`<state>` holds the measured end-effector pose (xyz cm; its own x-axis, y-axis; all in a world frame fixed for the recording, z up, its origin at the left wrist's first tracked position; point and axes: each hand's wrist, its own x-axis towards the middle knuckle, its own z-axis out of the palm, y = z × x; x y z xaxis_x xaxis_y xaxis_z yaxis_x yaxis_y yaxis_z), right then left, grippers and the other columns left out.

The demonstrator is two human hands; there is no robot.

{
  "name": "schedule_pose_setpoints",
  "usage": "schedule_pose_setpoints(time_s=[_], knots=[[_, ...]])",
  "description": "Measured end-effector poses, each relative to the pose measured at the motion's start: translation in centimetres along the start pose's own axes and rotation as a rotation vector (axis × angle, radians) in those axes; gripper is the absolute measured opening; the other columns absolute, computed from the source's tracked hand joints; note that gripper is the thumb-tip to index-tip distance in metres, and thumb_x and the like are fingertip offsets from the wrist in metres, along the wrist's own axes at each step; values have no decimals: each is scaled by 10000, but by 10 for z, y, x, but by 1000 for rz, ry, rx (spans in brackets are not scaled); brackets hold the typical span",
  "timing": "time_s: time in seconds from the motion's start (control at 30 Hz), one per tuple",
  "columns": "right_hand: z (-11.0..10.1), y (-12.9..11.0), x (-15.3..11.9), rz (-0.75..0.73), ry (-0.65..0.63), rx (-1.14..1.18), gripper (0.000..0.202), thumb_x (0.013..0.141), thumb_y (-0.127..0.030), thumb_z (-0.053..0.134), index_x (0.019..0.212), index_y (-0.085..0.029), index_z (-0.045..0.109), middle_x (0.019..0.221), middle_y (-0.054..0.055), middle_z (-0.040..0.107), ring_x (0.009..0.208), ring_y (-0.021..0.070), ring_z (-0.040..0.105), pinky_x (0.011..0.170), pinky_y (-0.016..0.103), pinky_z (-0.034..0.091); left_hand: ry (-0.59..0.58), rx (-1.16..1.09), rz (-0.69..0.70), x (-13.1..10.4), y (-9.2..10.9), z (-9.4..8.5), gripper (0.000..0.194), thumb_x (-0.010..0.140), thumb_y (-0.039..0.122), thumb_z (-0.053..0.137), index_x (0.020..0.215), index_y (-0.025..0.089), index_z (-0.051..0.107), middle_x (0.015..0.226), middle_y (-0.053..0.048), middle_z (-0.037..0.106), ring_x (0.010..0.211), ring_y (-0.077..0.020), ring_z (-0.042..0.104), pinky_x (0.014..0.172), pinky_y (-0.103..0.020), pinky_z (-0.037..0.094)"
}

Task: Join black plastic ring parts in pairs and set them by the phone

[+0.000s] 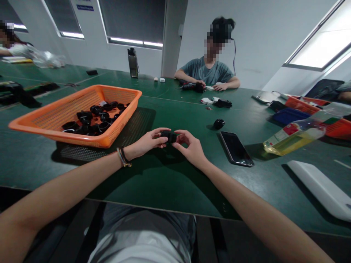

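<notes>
In the head view my left hand (154, 140) is closed around the left end of a small black plastic part (172, 137), roughly cylindrical, held just above the table. The thumb and fingertips of my right hand (190, 147) close on the part's right end. Its exact kind is too small and dark to tell. Left of my hands stands an orange perforated basket (124, 126) with several similar black parts (85, 117) in it, some shaped like rings. Another rounded black part (219, 124) lies alone beyond my right hand.
The green table (153, 179) also bears a phone (236, 149), a tilted bottle of yellow liquid (294, 137) and a white power-bank-like slab (319, 186). Across it a co-worker (210, 71) sits with hands near dark items. A dark drink bottle (133, 64) stands at the back.
</notes>
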<state>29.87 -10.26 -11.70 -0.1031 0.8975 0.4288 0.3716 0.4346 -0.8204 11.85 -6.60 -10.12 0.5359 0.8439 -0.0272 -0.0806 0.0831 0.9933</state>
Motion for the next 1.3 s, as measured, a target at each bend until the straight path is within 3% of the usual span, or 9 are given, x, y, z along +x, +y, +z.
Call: schedule_pose_setpoints(time_s=[0.2, 0.67, 1.3], knots=[[0, 0, 0, -21, -31, -52, 255, 699, -217, 629, 953, -208, 598, 749, -1, 632, 713, 145, 610, 756, 328, 511, -70, 115, 23, 2, 5, -8, 442, 615, 206, 728, 1034, 159, 599, 775, 2, 635, 611, -90, 596, 634, -219, 476], [-1, 5, 2, -13, -37, -72, 257, 718, -227, 610, 974, -202, 620, 762, 8, 636, 695, 139, 601, 742, 323, 512, -9, 158, 45, 3, 3, -7, 416, 595, 178, 733, 1000, 155, 636, 760, -4, 647, 606, -98, 592, 668, -243, 486], [-1, 4, 3, -2, -47, -107, 253, 742, -230, 596, 988, -180, 630, 760, 20, 648, 673, 138, 599, 699, 305, 509, -25, 178, 57, 5, 1, -8, 438, 605, 206, 722, 1027, 139, 622, 792, -16, 634, 650, -108, 582, 700, -268, 483]])
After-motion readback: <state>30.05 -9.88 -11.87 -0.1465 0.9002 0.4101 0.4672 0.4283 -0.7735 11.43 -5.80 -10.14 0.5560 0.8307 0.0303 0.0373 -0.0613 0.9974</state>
